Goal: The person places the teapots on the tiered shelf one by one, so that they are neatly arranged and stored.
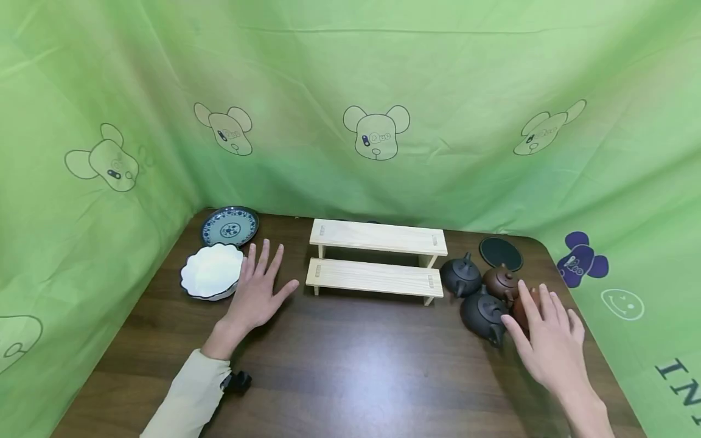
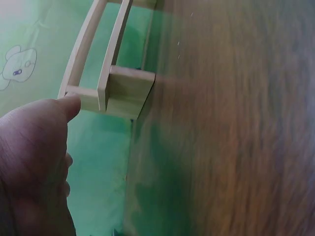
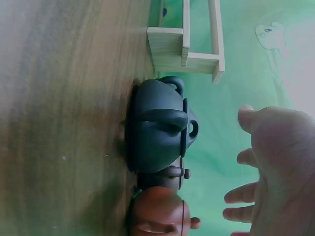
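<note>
My left hand [image 1: 257, 298] is spread with straight fingers just right of a white scalloped bowl [image 1: 212, 271]. Between thumb and fingers it holds nothing. On the right, my right hand [image 1: 553, 347] hangs with fingers extended over a reddish-brown teapot [image 3: 157, 209], which it partly hides in the head view. Beside that stand a large black teapot [image 1: 483, 314], a smaller black teapot [image 1: 459, 277] and a dark brown teapot [image 1: 498, 281], grouped closely. In the right wrist view, this hand [image 3: 280, 162] is apart from the pots, its fingers loosely bent.
A two-step pale wooden stand [image 1: 378, 277] occupies the back middle of the brown table [image 1: 372, 365]. Behind the bowl lies a blue patterned plate [image 1: 230, 225]. A dark round disc [image 1: 501, 253] is at the back right. Green curtains [image 1: 306, 121] border the table.
</note>
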### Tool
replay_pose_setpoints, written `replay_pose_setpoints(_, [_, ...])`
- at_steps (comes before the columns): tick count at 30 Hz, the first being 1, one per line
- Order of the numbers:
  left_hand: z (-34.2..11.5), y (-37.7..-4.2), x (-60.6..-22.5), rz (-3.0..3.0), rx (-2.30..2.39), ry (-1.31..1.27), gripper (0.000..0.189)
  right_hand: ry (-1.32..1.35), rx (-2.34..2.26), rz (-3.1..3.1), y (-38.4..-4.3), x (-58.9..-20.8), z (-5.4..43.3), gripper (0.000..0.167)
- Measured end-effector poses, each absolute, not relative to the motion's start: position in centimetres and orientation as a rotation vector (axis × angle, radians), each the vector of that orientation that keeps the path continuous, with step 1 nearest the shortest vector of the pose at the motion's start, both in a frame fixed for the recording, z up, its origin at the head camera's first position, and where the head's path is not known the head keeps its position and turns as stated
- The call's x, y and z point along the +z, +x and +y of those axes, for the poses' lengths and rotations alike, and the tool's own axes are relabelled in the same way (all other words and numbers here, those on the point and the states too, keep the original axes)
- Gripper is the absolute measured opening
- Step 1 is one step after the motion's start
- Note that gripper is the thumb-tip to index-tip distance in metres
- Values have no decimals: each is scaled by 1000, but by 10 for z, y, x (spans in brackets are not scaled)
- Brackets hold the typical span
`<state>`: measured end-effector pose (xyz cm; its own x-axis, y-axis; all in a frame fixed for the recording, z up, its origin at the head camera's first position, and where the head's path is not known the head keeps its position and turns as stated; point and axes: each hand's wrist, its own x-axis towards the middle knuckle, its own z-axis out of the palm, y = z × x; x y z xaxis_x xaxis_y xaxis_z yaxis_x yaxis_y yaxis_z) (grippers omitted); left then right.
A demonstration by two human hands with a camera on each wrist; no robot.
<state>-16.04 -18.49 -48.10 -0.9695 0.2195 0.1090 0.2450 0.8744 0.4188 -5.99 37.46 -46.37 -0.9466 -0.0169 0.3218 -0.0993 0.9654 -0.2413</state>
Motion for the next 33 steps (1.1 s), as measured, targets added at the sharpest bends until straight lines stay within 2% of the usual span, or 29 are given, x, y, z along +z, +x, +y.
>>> replay_pose_setpoints(7, [-174, -158, -483, -2938, -857, -398, 85, 0, 513, -2613, -50, -463, 370, 64])
replay_pose_setpoints(14, [-166, -155, -486, -2824, -1302, -313, 77, -220, 730, -2509, -38, -463, 367, 55])
replay_pose_setpoints(22, [-152, -155, -493, -2525, -1747, -273, 58, -434, 791, -2407, -30, -470, 372, 49])
replay_pose_setpoints(27, [-146, -158, -496, -2421, -2009, -164, 46, -587, 1021, -2329, -28, -471, 382, 44])
replay_pose_setpoints(29, [-144, -159, -499, -2384, -2069, -143, 40, -647, 1143, -2286, -27, -471, 386, 39])
replay_pose_setpoints(33, [-138, -162, -501, -2324, -2151, -156, 33, -756, 1271, -2212, -25, -474, 393, 19])
